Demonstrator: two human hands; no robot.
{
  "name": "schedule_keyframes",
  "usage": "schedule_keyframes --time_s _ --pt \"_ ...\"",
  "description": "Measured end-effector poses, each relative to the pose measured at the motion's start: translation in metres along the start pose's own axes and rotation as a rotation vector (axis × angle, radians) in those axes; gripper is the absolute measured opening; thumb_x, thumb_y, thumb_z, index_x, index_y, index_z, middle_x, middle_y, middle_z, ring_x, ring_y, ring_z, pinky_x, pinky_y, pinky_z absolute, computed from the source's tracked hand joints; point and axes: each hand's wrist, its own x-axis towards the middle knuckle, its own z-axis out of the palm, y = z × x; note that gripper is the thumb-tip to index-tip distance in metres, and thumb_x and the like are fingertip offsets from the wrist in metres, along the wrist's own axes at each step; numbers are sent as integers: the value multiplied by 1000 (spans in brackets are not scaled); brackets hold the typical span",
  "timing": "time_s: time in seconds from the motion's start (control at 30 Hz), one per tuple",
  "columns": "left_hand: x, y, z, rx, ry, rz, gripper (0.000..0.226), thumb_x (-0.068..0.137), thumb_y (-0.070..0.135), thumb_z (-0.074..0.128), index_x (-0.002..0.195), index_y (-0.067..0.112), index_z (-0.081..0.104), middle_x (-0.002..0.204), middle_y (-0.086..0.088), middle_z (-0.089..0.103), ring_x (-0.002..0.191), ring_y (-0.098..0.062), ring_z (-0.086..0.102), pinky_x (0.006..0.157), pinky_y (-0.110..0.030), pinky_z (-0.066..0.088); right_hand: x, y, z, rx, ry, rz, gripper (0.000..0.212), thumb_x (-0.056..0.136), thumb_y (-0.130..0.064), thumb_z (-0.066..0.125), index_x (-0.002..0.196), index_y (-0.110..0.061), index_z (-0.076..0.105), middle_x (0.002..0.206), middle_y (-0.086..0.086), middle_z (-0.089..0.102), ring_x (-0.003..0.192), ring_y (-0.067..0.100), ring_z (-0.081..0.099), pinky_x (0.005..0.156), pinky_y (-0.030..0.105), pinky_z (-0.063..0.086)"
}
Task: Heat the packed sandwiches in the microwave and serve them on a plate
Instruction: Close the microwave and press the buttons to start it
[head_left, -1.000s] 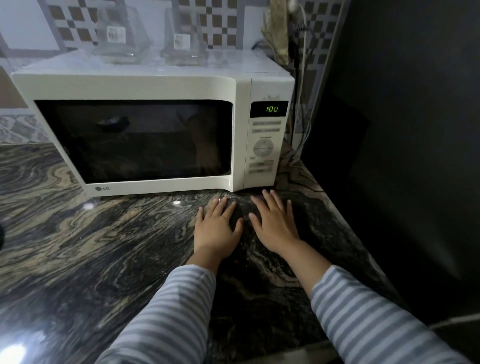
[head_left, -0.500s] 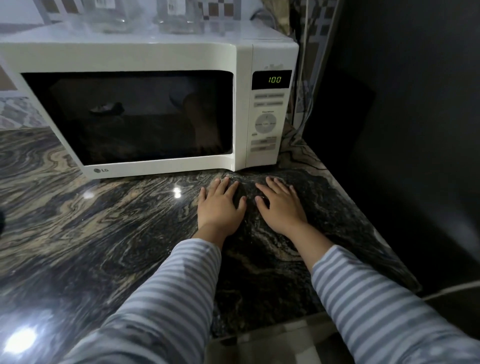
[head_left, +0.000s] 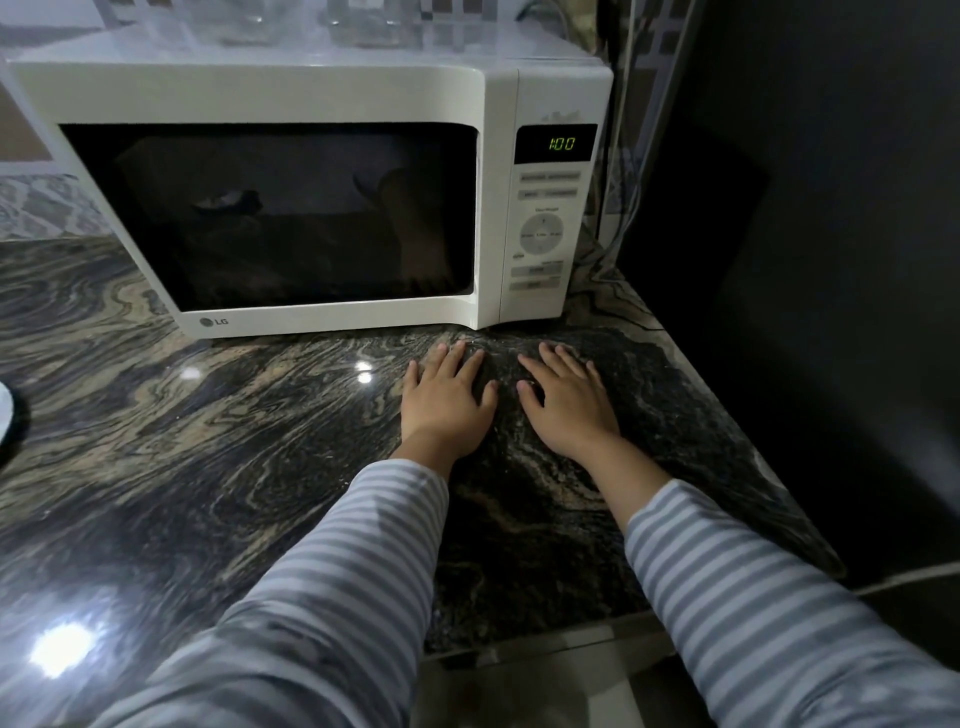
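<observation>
From the head camera, a white LG microwave (head_left: 311, 98) stands at the back of a dark, swirled stone counter (head_left: 208, 441), its door closed, the window black and showing only dim reflections, so what lies inside cannot be told. On its right-hand control panel (head_left: 543, 228), the green display (head_left: 562, 144) reads 1:00. Just before the microwave's front right corner, the left hand (head_left: 447, 402) and right hand (head_left: 569, 405) lie flat on the counter side by side, not touching, fingers straight and relaxed, grasping nothing. Striped sleeves (head_left: 753, 597) cover both forearms. The counter's right edge meets a dark wall (head_left: 831, 260); its near edge runs under the sleeves. Bare counter spreads wide to the left.
</observation>
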Motion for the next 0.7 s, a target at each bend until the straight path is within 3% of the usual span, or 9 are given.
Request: schedule_keyframes --time_s 0.37,0.57,0.7 --pt "1 0 1 5 5 3 58 95 53 28 149 31 24 160 7 15 148 -13 4 118 -41 -1 7 -3 -5 35 -21 37 54 97 -47 34 148 -30 27 159 -2 17 146 17 8 118 44 6" --pt "0 0 0 20 -4 8 58 96 52 26 150 31 21 160 6 13 148 -13 2 118 -42 -3 38 -4 -23 -99 160 101 67 94 -50 35 151 -34 3 159 5 -15 145 25 -15 116 51 0" --pt "-1 0 -1 23 -4 11 58 96 52 25 150 31 20 160 6 12 148 -13 2 118 -42 -3 48 -7 -31 -180 220 53 70 94 -48 38 150 -33 0 158 6 -18 144 28 -15 116 54 0"
